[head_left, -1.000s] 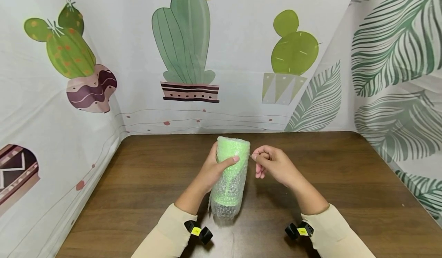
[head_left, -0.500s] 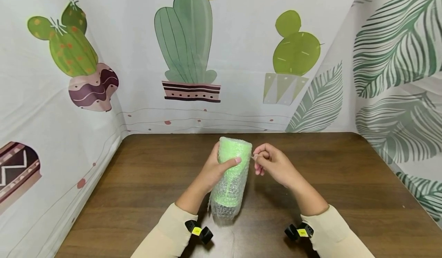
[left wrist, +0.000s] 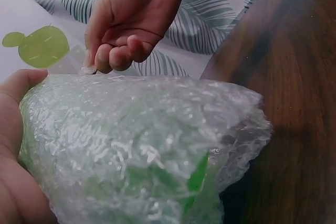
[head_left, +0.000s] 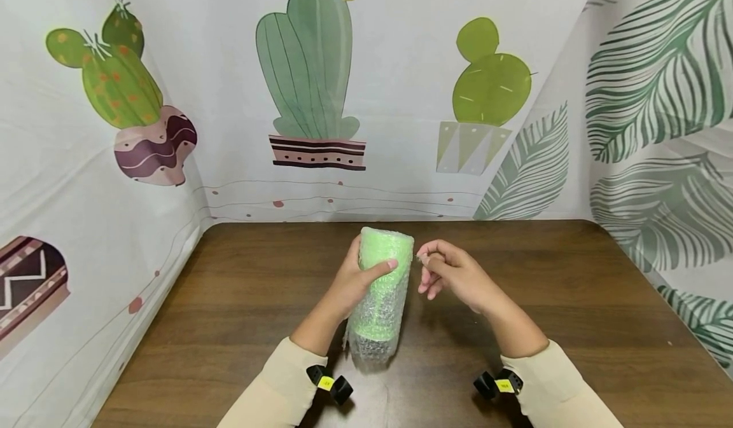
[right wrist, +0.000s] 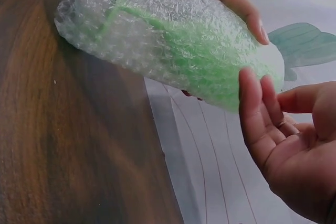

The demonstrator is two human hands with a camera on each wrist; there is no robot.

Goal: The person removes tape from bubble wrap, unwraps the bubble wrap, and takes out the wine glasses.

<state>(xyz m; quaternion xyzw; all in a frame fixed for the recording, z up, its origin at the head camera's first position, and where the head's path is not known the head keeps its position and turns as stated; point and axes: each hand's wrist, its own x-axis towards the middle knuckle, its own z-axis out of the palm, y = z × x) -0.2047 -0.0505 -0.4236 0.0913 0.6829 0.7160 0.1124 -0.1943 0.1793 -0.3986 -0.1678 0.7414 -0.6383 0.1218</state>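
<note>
A tall, roughly cylindrical package wrapped in bubble wrap (head_left: 380,288) stands tilted over the table, light green showing through its upper part. My left hand (head_left: 355,282) grips it from the left, thumb across the front, its other fingers hidden behind. Just right of the package's top, my right hand (head_left: 449,272) pinches a small whitish, clear scrap (left wrist: 88,70) between thumb and forefinger. Its remaining fingers are loosely curled. The left wrist view has this pinch right at the wrap's upper edge. Seen from the right wrist, a green band (right wrist: 139,17) runs under the wrap.
A brown wooden table (head_left: 258,275) lies beneath both hands. White cloth (head_left: 401,97) printed with cacti and leaves hangs behind it and along the sides. Black wrist cameras (head_left: 342,390) sit on both cream sleeves (head_left: 277,377).
The package's top has shifted slightly left over the last half second, with my left hand still on it. My right hand keeps its pinch beside it, lower fingers dropped a little.
</note>
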